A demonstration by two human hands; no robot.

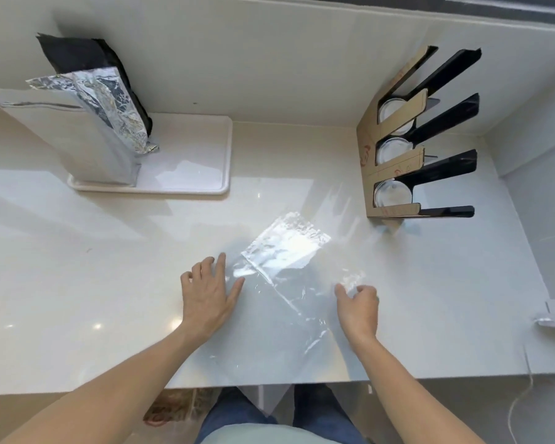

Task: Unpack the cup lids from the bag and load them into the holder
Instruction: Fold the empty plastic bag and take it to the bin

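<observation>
The clear bag (279,283) lies flat between both hands, long way pointing toward the holder (398,149). The left hand (207,294) presses its edge, fingers spread. The right hand (358,304) is nearer the holder, fingers curled, pinching the bag's side.

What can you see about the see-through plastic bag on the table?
The clear, crinkly plastic bag lies flat and looks empty on the glossy white table, shining where light hits it. Its near end hangs over the table's front edge. The left hand presses flat on its left side; the right hand pinches its right edge.
</observation>
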